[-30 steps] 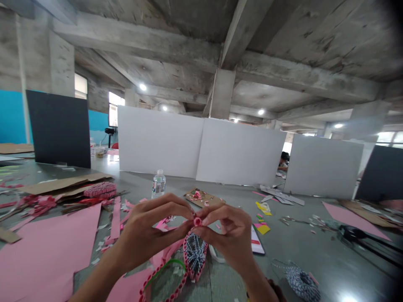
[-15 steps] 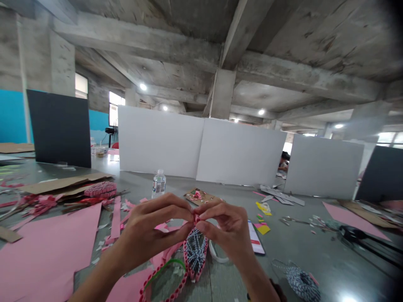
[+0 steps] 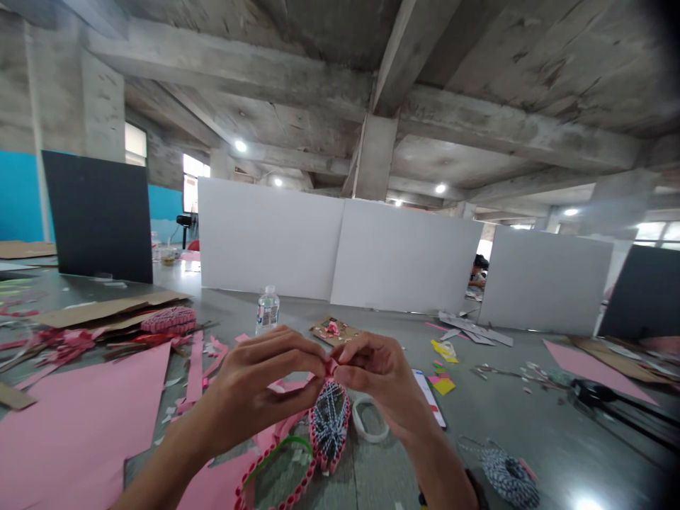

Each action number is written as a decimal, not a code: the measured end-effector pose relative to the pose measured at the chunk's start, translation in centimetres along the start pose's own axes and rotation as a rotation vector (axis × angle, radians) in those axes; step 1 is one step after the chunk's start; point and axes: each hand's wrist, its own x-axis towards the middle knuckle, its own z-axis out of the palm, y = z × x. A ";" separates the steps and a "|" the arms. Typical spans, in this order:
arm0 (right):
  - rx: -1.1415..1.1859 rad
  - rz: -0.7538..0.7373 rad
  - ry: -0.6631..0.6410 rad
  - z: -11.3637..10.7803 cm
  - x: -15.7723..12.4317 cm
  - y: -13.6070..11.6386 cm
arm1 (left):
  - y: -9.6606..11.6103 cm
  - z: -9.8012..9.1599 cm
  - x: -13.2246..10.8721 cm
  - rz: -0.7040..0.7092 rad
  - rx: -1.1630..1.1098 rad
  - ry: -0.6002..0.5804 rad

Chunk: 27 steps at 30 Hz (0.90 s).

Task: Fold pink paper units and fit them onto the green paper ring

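Note:
Between the fingertips of my left hand (image 3: 270,379) and my right hand (image 3: 375,372) is a small pink paper piece (image 3: 331,366), pinched from both sides. Its exact shape is mostly hidden by the fingers. Just below the hands lies a leaf-shaped pink paper frame (image 3: 312,425) strung across with blue-and-white twine (image 3: 330,423). A second pink looped frame with a green strip (image 3: 297,443) lies to its left, partly out of view at the bottom. Under my right hand rests a roll of white tape or band (image 3: 370,437).
Pink paper sheets (image 3: 79,418) and strips cover the left side. A plastic bottle (image 3: 268,310) and a cardboard piece (image 3: 340,331) stand beyond the hands. To the right are a phone (image 3: 429,398), a twine bundle (image 3: 510,478), scissors (image 3: 496,371) and a black tool (image 3: 589,393). White panels (image 3: 270,237) stand behind.
My right hand has turned and its fingers have curled in more closely at the pink piece. More of the white band shows. My left hand has barely moved.

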 end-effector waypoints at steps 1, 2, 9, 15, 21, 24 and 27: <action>0.018 0.009 0.006 0.0 0.1 0.0 | 0.0 0.0 0.0 0.001 0.000 0.001; 0.033 0.011 0.009 0.0 0.1 0.1 | -0.1 0.0 -0.1 0.001 0.002 0.000; 0.068 -0.028 0.030 0.2 0.2 0.2 | -0.5 -0.3 -0.3 -0.051 0.025 -0.005; 0.094 -0.026 0.014 0.0 0.6 0.0 | -0.4 -0.5 0.6 -0.031 0.045 -0.065; 0.089 -0.051 0.009 0.5 1.0 0.6 | -0.7 -0.6 0.5 -0.084 0.079 -0.069; 0.073 0.014 0.002 0.6 1.2 1.1 | -1.0 -0.4 0.0 -0.097 0.123 -0.101; 0.025 0.031 0.038 0.5 1.3 1.5 | -1.2 -0.2 -0.3 -0.133 0.145 -0.148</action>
